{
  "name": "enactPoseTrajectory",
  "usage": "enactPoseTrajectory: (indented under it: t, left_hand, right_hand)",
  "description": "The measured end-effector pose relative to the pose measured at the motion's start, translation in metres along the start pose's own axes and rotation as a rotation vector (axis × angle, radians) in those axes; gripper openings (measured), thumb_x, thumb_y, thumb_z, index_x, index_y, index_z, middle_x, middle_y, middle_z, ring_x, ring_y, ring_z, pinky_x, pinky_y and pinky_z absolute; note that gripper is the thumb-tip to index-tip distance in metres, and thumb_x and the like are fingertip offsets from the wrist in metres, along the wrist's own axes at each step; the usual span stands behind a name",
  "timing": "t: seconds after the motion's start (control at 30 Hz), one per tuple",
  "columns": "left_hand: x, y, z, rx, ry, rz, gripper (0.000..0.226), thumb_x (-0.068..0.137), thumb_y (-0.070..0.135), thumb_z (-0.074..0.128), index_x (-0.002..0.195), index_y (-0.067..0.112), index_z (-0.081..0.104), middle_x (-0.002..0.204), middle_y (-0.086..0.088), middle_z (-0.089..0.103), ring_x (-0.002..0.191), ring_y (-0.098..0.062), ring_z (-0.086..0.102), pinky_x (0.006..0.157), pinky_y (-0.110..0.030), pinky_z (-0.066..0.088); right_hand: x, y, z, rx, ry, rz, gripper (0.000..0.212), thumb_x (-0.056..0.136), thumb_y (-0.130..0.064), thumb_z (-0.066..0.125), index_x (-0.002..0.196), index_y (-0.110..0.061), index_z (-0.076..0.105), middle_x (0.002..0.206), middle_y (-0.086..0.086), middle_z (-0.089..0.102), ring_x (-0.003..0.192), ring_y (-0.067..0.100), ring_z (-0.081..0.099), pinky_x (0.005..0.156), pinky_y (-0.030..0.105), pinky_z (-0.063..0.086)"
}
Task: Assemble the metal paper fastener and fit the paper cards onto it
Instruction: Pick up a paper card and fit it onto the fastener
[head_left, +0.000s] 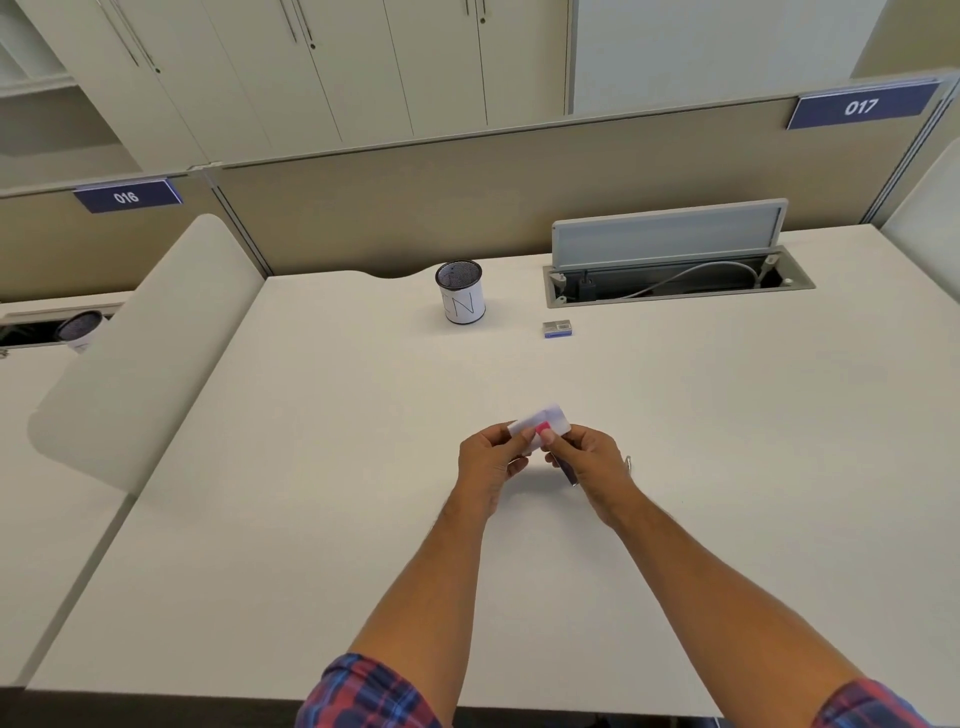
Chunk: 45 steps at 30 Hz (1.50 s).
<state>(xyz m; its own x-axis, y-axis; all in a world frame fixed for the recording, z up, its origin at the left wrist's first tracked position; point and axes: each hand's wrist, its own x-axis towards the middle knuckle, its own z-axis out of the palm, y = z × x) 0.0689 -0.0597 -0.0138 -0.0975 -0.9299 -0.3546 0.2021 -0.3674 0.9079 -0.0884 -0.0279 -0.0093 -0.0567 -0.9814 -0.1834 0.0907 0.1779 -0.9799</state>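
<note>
Plaid sleeves (363, 693) are framing both hands: left hand (485, 460) and right hand (589, 462) are pinching the paper cards (540, 422), long axis running eight to two o'clock; the fastener itself is too blurred to make out.

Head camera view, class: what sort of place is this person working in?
Most likely an open-plan office: numbered desk signs, 017 and 016, on partitions, a desk with an open cable hatch, and wall cabinets.

White tabletop (363, 519); white paper cards (540, 420) with a pink patch; pen cup (460, 292), black mesh above a white band with thin dark lettering; small grey-and-blue box (557, 329); red-and-blue plaid sleeves (363, 693); navy signs (860, 108) with white numerals.
</note>
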Motion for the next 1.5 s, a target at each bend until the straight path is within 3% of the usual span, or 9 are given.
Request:
enactPoseTrajectory:
  t: [0.13,0.47,0.7,0.87,0.97,1.17,1.37,1.43,1.5]
  left_hand:
    - [-0.004,0.000,0.006,-0.018,-0.037,-0.034,0.037,0.073,0.035,0.088,0.101,0.012,0.080,0.097,-0.007,0.078,0.090,-0.018,0.075,0.073,-0.025,0.057]
    - [-0.006,-0.002,0.017,-0.108,-0.003,-0.009,0.020,0.081,0.021,0.083,0.094,0.006,0.079,0.094,-0.010,0.078,0.088,-0.019,0.075,0.079,-0.027,0.058]
    - [-0.005,0.002,0.018,-0.154,0.059,-0.074,0.013,0.095,0.014,0.067,0.104,0.006,0.073,0.090,-0.008,0.072,0.075,-0.019,0.070,0.071,-0.028,0.058]
    - [-0.012,0.007,0.019,-0.340,-0.065,-0.219,0.023,0.101,0.003,0.052,0.120,0.006,0.063,0.075,-0.006,0.057,0.058,-0.014,0.055,0.058,-0.027,0.052]
    - [-0.017,0.007,0.022,-0.417,-0.168,-0.315,0.044,0.096,-0.003,0.033,0.132,0.014,0.054,0.067,-0.002,0.042,0.052,-0.013,0.038,0.056,-0.027,0.042]
    - [-0.022,0.003,0.028,-0.435,-0.336,-0.422,0.055,0.090,-0.006,0.020,0.128,0.003,0.058,0.060,0.001,0.038,0.047,-0.009,0.034,0.055,-0.025,0.043]
    - [-0.023,0.007,0.026,-0.149,-0.226,-0.340,0.032,0.093,0.001,0.040,0.111,0.006,0.065,0.078,-0.011,0.057,0.058,-0.018,0.048,0.060,-0.031,0.049]
    - [-0.019,0.006,0.022,-0.143,-0.079,-0.294,0.025,0.102,0.020,0.045,0.103,0.006,0.066,0.088,-0.014,0.063,0.065,-0.022,0.055,0.061,-0.032,0.048]
    - [-0.017,0.007,0.015,-0.182,-0.025,-0.258,0.046,0.103,0.048,0.046,0.100,0.006,0.066,0.083,-0.009,0.065,0.069,-0.023,0.059,0.061,-0.031,0.045]
  right_hand:
    - [-0.002,0.004,0.002,0.025,0.009,0.017,0.038,0.089,-0.044,0.074,0.092,-0.007,0.078,0.082,0.021,0.070,0.073,0.013,0.065,0.071,0.031,0.050]
    - [-0.004,0.001,0.005,0.062,0.082,-0.029,0.032,0.089,-0.039,0.076,0.086,-0.008,0.079,0.073,0.007,0.072,0.068,0.016,0.064,0.059,0.018,0.050]
    - [0.003,0.000,-0.007,0.342,0.126,0.087,0.030,0.103,-0.036,0.055,0.106,-0.008,0.066,0.094,0.012,0.071,0.065,0.019,0.057,0.058,0.031,0.043]
    - [0.004,-0.002,-0.012,0.410,0.095,0.172,0.053,0.081,-0.058,0.072,0.110,-0.014,0.065,0.066,0.001,0.050,0.049,0.014,0.036,0.048,0.026,0.029]
    - [0.002,-0.001,-0.013,0.250,0.030,0.161,0.044,0.077,-0.051,0.084,0.101,-0.016,0.074,0.059,-0.002,0.036,0.049,0.013,0.028,0.046,0.025,0.027]
    - [0.001,-0.005,-0.011,0.178,-0.052,0.182,0.049,0.073,-0.047,0.088,0.095,-0.005,0.075,0.063,0.013,0.057,0.044,0.014,0.040,0.042,0.019,0.029]
    - [0.004,-0.008,-0.018,0.166,-0.035,0.180,0.035,0.068,-0.041,0.091,0.076,-0.017,0.066,0.054,-0.002,0.031,0.044,0.014,0.023,0.043,0.021,0.021]
    - [0.006,-0.008,-0.022,0.176,-0.007,0.194,0.038,0.066,-0.040,0.093,0.075,-0.018,0.064,0.055,-0.002,0.029,0.044,0.014,0.021,0.043,0.021,0.020]
    - [0.007,-0.008,-0.026,0.171,0.017,0.204,0.037,0.065,-0.038,0.093,0.073,-0.018,0.063,0.056,-0.001,0.027,0.044,0.014,0.020,0.042,0.020,0.020]
